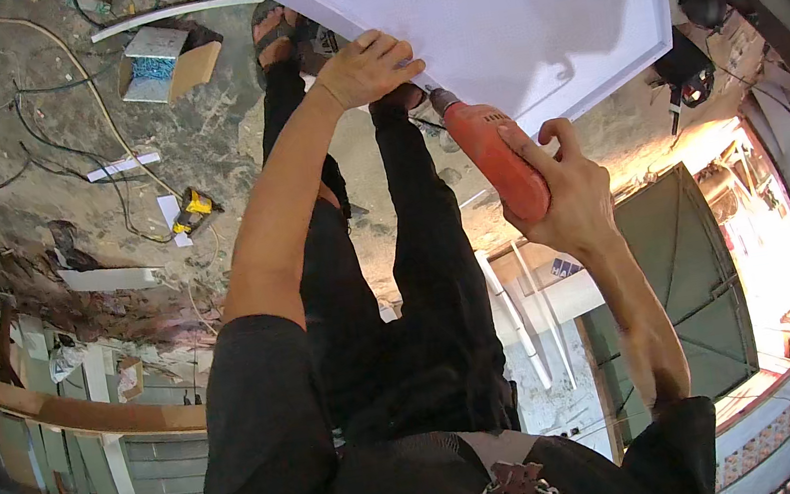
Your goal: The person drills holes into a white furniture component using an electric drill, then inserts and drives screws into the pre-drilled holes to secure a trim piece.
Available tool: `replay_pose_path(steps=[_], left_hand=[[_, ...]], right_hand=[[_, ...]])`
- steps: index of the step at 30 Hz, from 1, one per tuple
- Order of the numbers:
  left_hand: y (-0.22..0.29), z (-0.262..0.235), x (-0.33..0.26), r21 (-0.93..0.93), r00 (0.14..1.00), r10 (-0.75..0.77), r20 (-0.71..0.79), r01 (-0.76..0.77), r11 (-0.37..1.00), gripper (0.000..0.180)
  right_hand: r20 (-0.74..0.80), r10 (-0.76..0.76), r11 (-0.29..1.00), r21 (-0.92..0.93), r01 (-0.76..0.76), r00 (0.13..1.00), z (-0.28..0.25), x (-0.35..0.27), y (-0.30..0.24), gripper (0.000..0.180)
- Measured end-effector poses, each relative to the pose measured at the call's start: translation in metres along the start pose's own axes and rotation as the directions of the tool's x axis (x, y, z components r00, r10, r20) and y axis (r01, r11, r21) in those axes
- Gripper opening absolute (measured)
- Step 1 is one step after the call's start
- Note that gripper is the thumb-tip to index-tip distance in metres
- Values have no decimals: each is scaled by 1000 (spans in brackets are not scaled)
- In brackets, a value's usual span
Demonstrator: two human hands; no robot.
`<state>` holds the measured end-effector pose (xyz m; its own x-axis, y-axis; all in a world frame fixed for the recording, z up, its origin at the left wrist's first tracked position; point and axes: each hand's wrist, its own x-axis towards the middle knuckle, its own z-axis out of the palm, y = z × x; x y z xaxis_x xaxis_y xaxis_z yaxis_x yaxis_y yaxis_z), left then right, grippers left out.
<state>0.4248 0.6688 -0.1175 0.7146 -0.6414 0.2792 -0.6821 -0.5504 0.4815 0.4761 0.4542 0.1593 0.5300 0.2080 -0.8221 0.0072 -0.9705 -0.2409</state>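
My right hand [563,183] is wrapped round the body of an orange power drill [498,152]. The drill's chuck points up and left, toward the near edge of a large white panel [524,16]; whether its tip touches the panel I cannot tell. At that same edge my left hand [370,68] grips the panel with its fingers curled over, just left of the chuck. What lies under the left fingers is hidden. The panel has a raised rim and leans over the floor beyond my feet.
On the floor at left lie an open cardboard box [194,70] with blue small pieces, a yellow cordless tool [193,210], trailing cables [77,69] and white offcuts [123,166]. A black machine [683,70] stands right of the panel. A green metal door [677,278] is at right.
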Motion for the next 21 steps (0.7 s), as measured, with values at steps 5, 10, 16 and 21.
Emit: replay_pose_path(steps=[5, 10, 16, 21], left_hand=[[2, 1, 6, -80, 996, 21, 85, -14, 997, 29], [6, -11, 7, -112, 990, -5, 140, 21, 994, 34], [6, -74, 26, -335, 980, -107, 167, 159, 929, 43], [73, -185, 52, -724, 759, -550, 348, 590, 358, 40]], right_hand=[[-136, 137, 975, 192, -109, 981, 2, -28, -17, 68], [-263, 292, 893, 419, -164, 919, 13, -102, -54, 72], [-120, 523, 666, 675, -317, 844, 70, -150, -80, 67], [-73, 607, 476, 831, -288, 791, 147, -172, -89, 71]])
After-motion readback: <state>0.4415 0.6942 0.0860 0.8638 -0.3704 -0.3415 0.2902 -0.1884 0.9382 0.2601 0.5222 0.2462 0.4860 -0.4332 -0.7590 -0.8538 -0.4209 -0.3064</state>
